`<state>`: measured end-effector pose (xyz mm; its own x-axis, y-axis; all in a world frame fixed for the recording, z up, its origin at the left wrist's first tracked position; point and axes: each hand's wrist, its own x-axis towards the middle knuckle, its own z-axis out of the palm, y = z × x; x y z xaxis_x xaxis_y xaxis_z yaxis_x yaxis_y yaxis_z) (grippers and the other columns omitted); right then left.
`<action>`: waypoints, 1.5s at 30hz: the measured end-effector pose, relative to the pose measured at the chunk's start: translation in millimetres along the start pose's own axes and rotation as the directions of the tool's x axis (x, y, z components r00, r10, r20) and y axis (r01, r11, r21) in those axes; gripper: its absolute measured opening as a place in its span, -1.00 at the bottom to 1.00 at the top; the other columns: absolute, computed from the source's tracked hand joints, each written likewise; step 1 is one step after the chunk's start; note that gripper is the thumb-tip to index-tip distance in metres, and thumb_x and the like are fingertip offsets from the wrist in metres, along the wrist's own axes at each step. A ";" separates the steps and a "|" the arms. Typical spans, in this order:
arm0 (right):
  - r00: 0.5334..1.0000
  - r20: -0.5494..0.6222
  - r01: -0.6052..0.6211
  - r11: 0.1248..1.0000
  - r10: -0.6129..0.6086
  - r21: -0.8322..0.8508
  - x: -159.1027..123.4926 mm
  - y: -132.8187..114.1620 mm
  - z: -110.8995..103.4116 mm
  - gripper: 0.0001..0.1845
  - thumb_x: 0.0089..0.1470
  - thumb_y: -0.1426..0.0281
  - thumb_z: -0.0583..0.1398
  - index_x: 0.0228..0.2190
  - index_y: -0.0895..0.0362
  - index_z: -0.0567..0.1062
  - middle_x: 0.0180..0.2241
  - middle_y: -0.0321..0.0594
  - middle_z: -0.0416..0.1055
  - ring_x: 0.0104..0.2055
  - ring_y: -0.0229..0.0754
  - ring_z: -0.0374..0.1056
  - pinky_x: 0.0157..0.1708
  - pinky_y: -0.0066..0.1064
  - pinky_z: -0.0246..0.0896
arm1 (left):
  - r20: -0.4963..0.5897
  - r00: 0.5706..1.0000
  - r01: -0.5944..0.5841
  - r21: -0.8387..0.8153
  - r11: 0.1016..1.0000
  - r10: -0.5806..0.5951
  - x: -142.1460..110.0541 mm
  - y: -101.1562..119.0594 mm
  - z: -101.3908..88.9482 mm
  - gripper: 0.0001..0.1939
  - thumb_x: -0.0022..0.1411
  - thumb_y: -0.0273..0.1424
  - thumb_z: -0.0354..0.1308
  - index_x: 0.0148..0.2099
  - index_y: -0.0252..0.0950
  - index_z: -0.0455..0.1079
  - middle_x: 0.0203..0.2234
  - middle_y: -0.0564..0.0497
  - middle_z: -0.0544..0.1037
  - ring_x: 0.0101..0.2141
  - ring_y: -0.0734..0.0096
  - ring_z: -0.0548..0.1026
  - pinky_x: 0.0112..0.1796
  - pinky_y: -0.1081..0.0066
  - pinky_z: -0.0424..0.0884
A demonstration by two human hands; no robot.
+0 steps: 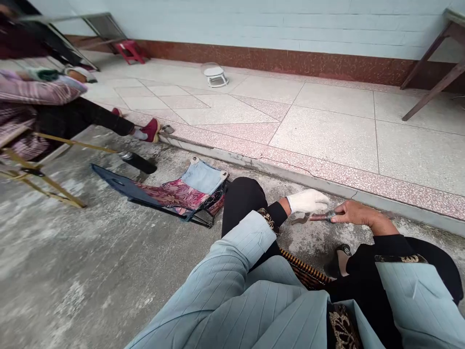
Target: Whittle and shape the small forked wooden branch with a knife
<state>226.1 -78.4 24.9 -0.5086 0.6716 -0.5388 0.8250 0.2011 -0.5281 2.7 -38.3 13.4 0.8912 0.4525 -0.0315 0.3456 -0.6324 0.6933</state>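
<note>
My left hand (308, 200), in a white knitted glove, is just above the front part of a hand tool. Its fingers are curled together, and what they hold, if anything, is hidden. My bare right hand (354, 212) grips the tool, a small sickle-like knife (319, 217) with a brown shaft bound in wire and a curved end (300, 219) pointing left. Both hands are in front of my knees, over the concrete beside the low step.
A low folding chair (170, 196) with blue and floral cloth stands to my left. Beyond it a person (39, 97) sits with legs stretched out, near a black bottle (140, 163). A tiled step edge (290, 172) runs ahead, with a white stool (215, 76) and red stool (131, 51) on it.
</note>
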 end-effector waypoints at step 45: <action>0.940 0.191 0.156 0.856 -0.282 0.493 -27.1 1.0 -20.1 -0.48 0.10 -0.01 0.12 -0.48 0.22 0.48 -0.55 -0.25 0.38 -0.55 -0.33 0.21 -0.49 -0.45 0.12 | -0.168 0.973 0.065 -0.455 0.888 -0.158 -6.5 15.9 -20.9 -0.72 0.21 -0.26 0.02 -0.27 -0.39 0.41 -0.42 0.01 0.48 -0.41 0.50 0.36 -0.33 0.49 0.26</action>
<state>245.7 -82.1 52.2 -0.7578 0.4383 -0.4833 0.5053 -0.0744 -0.8597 -3.8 -38.2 39.6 0.7634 0.6456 -0.0193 0.2314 -0.2455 0.9414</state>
